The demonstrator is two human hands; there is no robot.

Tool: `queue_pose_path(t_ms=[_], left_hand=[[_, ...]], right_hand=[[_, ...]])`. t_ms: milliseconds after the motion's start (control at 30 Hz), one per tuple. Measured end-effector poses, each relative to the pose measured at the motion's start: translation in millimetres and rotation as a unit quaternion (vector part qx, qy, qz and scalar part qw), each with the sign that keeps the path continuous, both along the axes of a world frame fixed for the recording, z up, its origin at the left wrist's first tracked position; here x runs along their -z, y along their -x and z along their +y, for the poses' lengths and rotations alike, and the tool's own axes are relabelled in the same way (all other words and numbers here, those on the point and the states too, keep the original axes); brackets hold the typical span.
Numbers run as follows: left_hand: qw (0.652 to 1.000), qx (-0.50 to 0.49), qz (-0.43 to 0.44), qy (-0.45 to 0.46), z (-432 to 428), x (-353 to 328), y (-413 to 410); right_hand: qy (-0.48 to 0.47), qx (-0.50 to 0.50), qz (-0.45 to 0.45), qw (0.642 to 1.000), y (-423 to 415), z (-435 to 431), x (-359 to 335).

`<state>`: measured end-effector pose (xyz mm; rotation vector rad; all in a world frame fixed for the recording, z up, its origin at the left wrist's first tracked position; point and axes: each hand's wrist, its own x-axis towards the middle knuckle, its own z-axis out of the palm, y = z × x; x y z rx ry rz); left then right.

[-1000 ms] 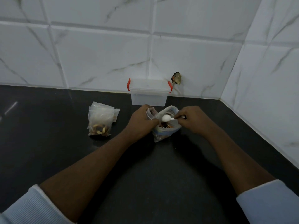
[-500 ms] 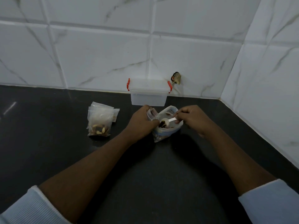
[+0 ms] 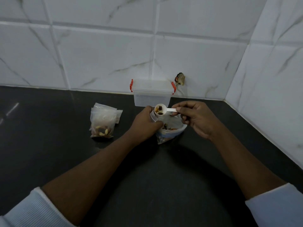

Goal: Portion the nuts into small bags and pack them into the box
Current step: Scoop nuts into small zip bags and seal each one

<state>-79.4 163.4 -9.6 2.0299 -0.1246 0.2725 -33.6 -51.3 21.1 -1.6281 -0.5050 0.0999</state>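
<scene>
Half a second ago our scoop [image 3: 159,110] was dipped into the mouth of the big bag [image 3: 170,130]; now we have lifted it clear, and it sits level above the bag's far rim with a few dark and tan nuts [image 3: 159,110] in its bowl. Our right hand [image 3: 195,119] pinches the white handle between thumb and fingertips, the other fingers curled loosely beneath. Our left hand [image 3: 147,122] has not let go: it is closed on the near-left edge of the big bag, holding the mouth open, and the scoop bowl hovers just beyond its knuckles. More nuts show inside the bag, between our two hands. To us that means one measure is loaded and the next move is to carry it to a small bag, so the portioning is under way but far from finished. The stack of small bags [image 3: 103,122] lies on the dark surface [image 3: 49,153] well to the left of our left hand, the front one already holding nuts. The box [image 3: 152,93], with red clips and its lid on, stands just beyond both hands against the tiled wall; nothing looks packed into it yet, though its frosted sides hide much.
</scene>
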Motion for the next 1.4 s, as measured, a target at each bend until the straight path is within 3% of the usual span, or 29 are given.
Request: queue_pose_path(t_ms=[100,233,467,633,767,833,967,1267,1400], left_hand=[[1.0,-0.002,0.0,0.009,1,0,0],[1.0,-0.003,0.0,0.014,1,1,-1],[1.0,-0.004,-0.005,0.004,1,2,-2],[1.0,-0.015,-0.012,-0.009,-1,1,-2],[1.0,-0.021,-0.013,-0.006,-2,0,-1],[1.0,-0.015,-0.012,-0.002,-1,0,-1],[1.0,-0.012,-0.012,0.002,-1,0,-1],[1.0,-0.02,-0.01,-0.003,-1,0,0],[1.0,-0.023,-0.009,-0.01,-1,0,1]], right_hand=[[0.105,-0.004,-0.113,0.988,4,3,1],[0.194,-0.04,-0.177,0.964,8,3,1],[0.182,0.044,-0.205,0.961,-6,-13,-6],[0.388,0.026,-0.229,0.892,-13,-38,-10],[0.465,0.025,-0.242,0.851,-18,-36,-5],[0.464,0.061,-0.259,0.845,-19,-30,1],[0.393,0.118,-0.27,0.871,-16,-20,5],[0.416,0.053,-0.247,0.874,-7,-14,1],[0.386,0.139,-0.269,0.871,-14,-23,1]])
